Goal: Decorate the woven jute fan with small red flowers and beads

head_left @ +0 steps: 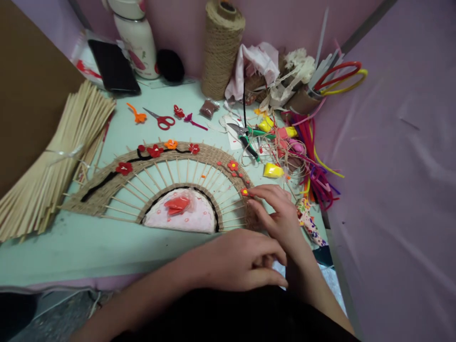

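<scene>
here, one fan (210, 153), two yellow-centred flowers (232, 165), right fingers (264, 191) at one

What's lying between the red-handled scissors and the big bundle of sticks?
In the head view, an orange flower on a stem lies between the red-handled scissors and the bundle of sticks.

black clothing (235, 316) — bare forearms (142, 294) and bare hands (237, 259)
</scene>
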Demonstrator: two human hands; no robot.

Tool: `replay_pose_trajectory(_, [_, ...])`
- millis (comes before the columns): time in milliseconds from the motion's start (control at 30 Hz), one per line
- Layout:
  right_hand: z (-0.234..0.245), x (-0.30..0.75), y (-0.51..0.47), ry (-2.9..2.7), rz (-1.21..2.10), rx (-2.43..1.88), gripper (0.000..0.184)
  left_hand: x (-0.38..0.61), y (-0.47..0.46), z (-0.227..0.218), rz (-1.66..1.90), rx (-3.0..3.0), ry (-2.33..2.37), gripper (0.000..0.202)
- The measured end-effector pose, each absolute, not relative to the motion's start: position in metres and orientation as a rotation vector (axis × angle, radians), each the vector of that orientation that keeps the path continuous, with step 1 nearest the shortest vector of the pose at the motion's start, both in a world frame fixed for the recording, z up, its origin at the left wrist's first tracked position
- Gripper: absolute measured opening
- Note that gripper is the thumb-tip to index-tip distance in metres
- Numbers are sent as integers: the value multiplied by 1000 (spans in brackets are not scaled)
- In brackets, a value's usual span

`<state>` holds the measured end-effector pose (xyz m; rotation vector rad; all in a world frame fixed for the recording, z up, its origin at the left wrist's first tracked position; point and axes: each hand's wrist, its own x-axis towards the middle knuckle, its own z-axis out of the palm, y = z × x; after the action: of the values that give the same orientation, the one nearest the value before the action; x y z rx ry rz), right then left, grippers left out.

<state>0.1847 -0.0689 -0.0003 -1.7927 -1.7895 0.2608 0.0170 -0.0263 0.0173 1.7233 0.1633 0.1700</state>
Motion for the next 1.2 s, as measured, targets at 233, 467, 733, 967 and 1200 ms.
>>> replay_pose_trajectory(233, [3,247,-101,-1440,-216,-2115,17,-78,-2,14,732,2175,1061,11])
replay_pose_trajectory(467, [-34,255,-95,-1577,-15,-2375,19,-89,13,-11,615,2390,1321,27])
replay_pose_trajectory(733, [-54,260,-81,-1550,142,-2292,18,-62,-8,-1,884,2228,1064,14])
replay_pose_trajectory(967, [-4,221,-97,-1524,415,-1845,12,21,-33,-12,441,1059,780,22])
replay_pose_trajectory(1200, [15,192,-107,-1664,326,-1735,9,59,-32,-16,434,551,688,28])
